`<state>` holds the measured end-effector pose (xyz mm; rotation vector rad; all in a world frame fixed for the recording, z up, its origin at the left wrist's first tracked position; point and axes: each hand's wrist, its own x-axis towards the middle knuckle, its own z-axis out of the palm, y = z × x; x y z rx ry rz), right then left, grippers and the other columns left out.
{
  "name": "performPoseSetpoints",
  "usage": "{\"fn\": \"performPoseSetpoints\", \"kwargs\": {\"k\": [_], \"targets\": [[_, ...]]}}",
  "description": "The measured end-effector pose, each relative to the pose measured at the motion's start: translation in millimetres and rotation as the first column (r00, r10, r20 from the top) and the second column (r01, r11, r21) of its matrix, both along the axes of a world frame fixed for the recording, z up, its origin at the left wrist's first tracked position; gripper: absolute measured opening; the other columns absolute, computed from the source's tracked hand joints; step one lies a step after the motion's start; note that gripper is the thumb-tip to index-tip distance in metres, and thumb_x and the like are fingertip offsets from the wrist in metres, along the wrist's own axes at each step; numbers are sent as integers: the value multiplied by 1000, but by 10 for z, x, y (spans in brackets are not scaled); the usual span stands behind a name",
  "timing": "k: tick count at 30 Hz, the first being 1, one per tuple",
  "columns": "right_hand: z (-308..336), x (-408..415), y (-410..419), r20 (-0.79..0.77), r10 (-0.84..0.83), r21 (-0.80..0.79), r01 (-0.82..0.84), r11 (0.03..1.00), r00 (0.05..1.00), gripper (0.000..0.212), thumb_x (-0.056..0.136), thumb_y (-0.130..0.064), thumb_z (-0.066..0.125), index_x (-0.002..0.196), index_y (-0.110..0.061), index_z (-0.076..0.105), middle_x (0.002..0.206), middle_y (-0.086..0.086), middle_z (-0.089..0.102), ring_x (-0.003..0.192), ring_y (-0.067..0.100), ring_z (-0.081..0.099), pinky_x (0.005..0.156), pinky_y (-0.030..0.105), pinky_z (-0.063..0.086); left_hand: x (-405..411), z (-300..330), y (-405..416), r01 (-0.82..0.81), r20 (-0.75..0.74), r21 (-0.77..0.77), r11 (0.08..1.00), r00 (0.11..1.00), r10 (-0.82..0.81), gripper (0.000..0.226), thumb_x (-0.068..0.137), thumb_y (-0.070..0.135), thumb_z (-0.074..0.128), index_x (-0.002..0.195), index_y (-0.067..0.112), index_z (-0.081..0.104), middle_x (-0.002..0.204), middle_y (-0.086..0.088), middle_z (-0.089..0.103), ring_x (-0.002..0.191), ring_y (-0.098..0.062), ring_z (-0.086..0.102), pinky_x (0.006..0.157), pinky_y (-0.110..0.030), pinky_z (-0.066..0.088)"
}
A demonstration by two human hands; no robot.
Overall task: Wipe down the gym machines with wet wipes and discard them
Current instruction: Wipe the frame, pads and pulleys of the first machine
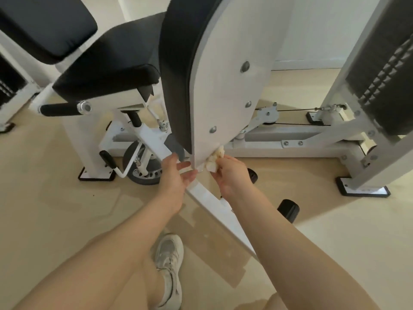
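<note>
Currently wiping the lower tip of the white pad backing plate. Right hand curled round a crumpled wet wipe, pressing it against the plate's bottom edge. Left hand just beside, fingers straight and loosely spread, fingertips near or touching the opposite side of the same tip; contact not certain. Hands close together, parted only by the plate's narrow end.

Wipe judged light, soft, damp and easily bunched; no fixed hold needed, best kept wadded in the palm with fingertips driving it. Likely to snag or tear on the small metal fitting at the plate's tip. Black padding above the hands judged soft and yielding; plate stiff and smooth.

Edges: sloping white frame bar directly beneath both hands; bolt heads up the plate face above the right hand. Open floor to the left of the left hand; cable and pulley beyond the right hand, worth avoiding. Room to sweep upward along the plate appears unobstructed.
</note>
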<state>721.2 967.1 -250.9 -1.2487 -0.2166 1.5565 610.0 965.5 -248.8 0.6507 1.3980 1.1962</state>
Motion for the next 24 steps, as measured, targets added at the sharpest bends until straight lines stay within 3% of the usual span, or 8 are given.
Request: {"fn": "performPoseSetpoints", "kwargs": {"k": [2,4,8,12,15,17,20,24], "targets": [[69,-49,35,22,13,-20,-13,1000,1000,22,92,3,47,108,0,62,95,15,63,84,23,61,78,29,54,-31,95,136,55,119,-75,996,992,-46,39,95,54,34,105,21,53,99,-9,58,81,-24,57,77,-32,47],[214,-94,25,10,11,-64,-10,998,1000,16,93,2,46,92,-1,62,82,12,58,71,17,56,65,21,52,-68,153,195,177,56,-123,976,984,-172,48,92,63,27,103,29,58,101,-5,63,97,-22,59,88,-34,43],[669,-123,-23,-3,-14,-197,14,980,1000,26,95,2,45,117,-1,58,114,16,62,88,21,62,58,22,55,-211,399,255,321,-195,-203,925,913,-359,26,102,28,36,92,42,56,90,15,66,92,-6,59,98,-38,34],[1210,-189,-151,69,15,-310,7,951,998,25,94,-3,46,116,-8,58,112,13,62,95,21,60,84,28,54,-305,925,291,424,-209,-357,832,832,-514,32,99,11,35,129,19,44,99,-9,55,79,-12,45,64,-20,33],[1709,-259,-235,16,-82,-367,82,927,996,16,97,-11,46,109,-13,58,115,8,61,96,17,60,82,24,51,-268,1409,311,358,-96,-457,814,890,-446,23,102,25,26,100,22,49,79,1,45,70,-10,42,59,-18,29],[2020,-276,-224,8,-124,-382,118,917,992,20,99,-16,45,116,-17,56,115,4,60,96,14,59,90,26,47,-281,1691,272,358,-157,-400,844,881,-447,25,101,33,30,91,30,54,93,4,55,88,-12,50,71,-22,37],[2395,-265,-211,34,-197,-352,196,915,980,18,99,-18,44,109,-16,58,106,3,61,93,13,59,84,24,48,-348,2020,181,413,-203,-330,849,847,-492,38,99,46,31,131,35,48,133,13,49,122,-7,43,94,-26,31],[2680,-337,-254,98,-245,-261,262,929,965,17,98,-18,45,112,-18,53,103,0,60,97,14,58,82,20,45,-376,2436,146,533,-254,-238,812,773,-582,43,99,40,33,142,37,31,142,20,31,127,1,31,98,-20,26]]}}
